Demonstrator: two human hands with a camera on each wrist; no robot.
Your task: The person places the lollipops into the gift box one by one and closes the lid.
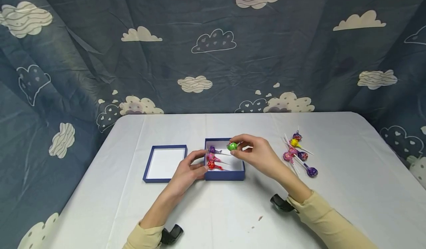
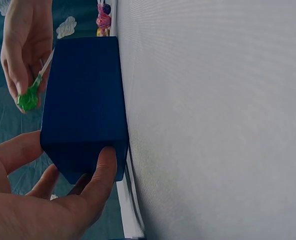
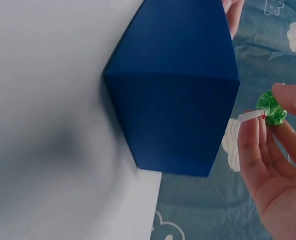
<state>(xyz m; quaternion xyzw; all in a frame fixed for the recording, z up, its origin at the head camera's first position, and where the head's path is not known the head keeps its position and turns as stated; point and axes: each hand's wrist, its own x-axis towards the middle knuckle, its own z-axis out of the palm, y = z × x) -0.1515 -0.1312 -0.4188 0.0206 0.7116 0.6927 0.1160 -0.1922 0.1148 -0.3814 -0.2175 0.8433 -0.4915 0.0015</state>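
A blue box (image 1: pixel 224 176) with a white inside stands on the table, its top uncovered. My left hand (image 1: pixel 185 171) holds the box at its left end, and the left wrist view has the thumb (image 2: pixel 106 162) against the blue wall. Over the box's back right part, my right hand (image 1: pixel 257 153) pinches a green-wrapped lollipop (image 1: pixel 232 146) by its head. Its white stick shows in the right wrist view, beside the green wrapper (image 3: pixel 271 108). Along the box's left side lie a purple lollipop (image 1: pixel 212 150), a pink one (image 1: pixel 211 157) and a red one (image 1: pixel 212 164), sticks pointing right.
Left of the box lies a blue-rimmed lid (image 1: pixel 166 163), white side up. Several lollipops (image 1: pixel 311 172) in purple, pink and yellow wrappers lie in a loose pile on the right. A white cloth covers the table (image 1: pixel 213 212); a dark cloud-patterned curtain (image 1: pixel 213 16) hangs behind it.
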